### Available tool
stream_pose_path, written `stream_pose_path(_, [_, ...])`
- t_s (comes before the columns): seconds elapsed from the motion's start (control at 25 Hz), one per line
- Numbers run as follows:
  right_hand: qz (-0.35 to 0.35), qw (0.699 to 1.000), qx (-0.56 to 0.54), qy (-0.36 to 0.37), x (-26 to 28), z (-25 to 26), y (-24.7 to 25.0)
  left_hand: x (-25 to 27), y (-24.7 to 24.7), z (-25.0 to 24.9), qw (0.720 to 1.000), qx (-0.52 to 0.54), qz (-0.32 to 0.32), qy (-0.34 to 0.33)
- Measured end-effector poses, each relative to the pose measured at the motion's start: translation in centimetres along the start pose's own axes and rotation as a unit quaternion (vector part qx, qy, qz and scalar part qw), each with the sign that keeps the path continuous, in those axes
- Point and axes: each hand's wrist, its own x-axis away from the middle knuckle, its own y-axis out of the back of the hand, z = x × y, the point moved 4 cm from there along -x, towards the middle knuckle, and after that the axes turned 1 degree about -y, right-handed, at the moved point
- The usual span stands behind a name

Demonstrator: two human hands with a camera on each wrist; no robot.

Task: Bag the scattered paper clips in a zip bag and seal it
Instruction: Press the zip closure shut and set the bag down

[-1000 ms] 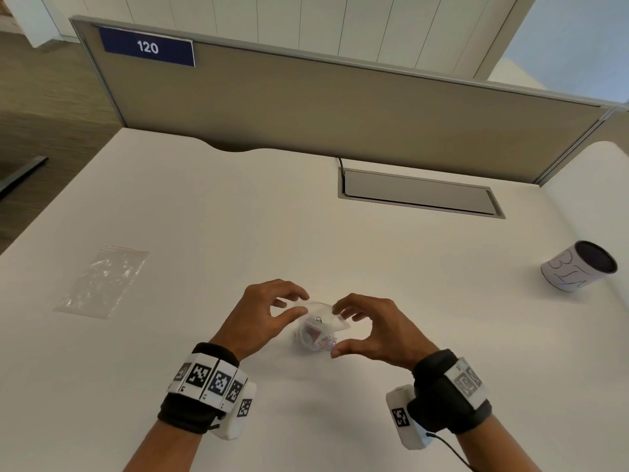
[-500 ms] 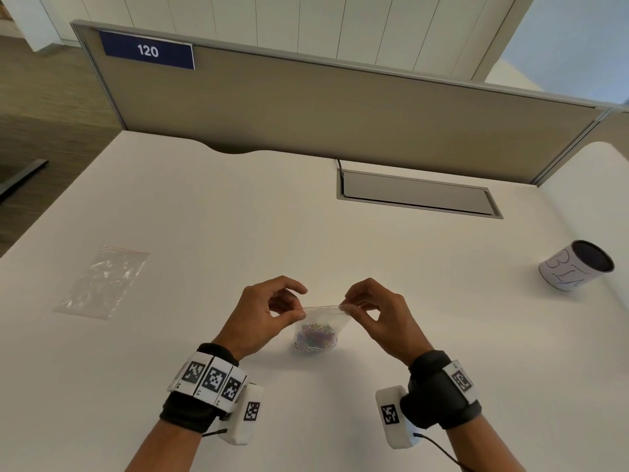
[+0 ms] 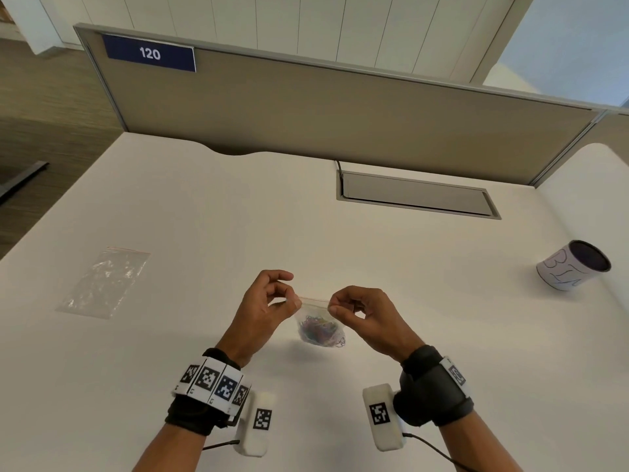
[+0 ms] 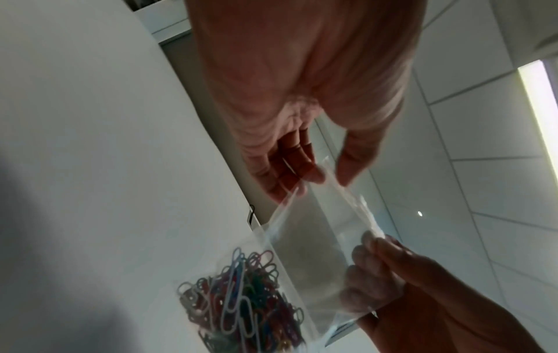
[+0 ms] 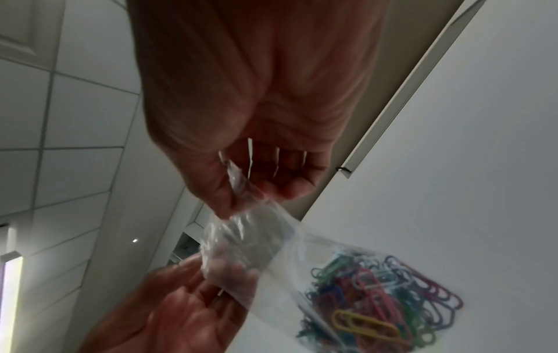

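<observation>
A small clear zip bag (image 3: 315, 310) hangs between my hands just above the white desk (image 3: 374, 267). Several coloured paper clips (image 3: 321, 332) lie bunched at its bottom. My left hand (image 3: 294, 303) pinches the left end of the bag's top strip between thumb and fingers. My right hand (image 3: 332, 306) pinches the right end the same way. The left wrist view shows the bag (image 4: 314, 238), its clips (image 4: 241, 303) and my left hand (image 4: 327, 176) on the strip. In the right wrist view the bag (image 5: 265, 238) is crinkled under my right hand (image 5: 241, 198), the clips (image 5: 380, 301) below.
A second clear zip bag (image 3: 105, 282) lies flat at the desk's left. A white cup (image 3: 573, 270) with a dark inside lies tipped at the right. A grey cable hatch (image 3: 417, 195) sits at the back, before a beige partition (image 3: 340, 110) with a "120" sign.
My hands have moved apart and lifted the bag upright by its top strip. It was crumpled between them on the desk a second ago; now the strip is pulled taut.
</observation>
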Motion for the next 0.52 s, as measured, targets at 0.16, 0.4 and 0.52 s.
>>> stream_pose_path(0.16, [0.025,1.0,0.0,0.013,-0.4,1.3,0.3,0.1,-0.1,-0.6,0.999,0.036,0.029,-0.009])
stream_pose_path(0.4, [0.0,0.999,-0.051,-0.014,-0.8,1.2,1.1,0.3,-1.1,-1.7,0.998,0.05,-0.001,-0.032])
stream_pose_path(0.52, [0.014,1.0,-0.018,-0.002,-1.0,1.5,0.6,0.3,-1.4,-1.9,0.999,0.042,0.003,-0.033])
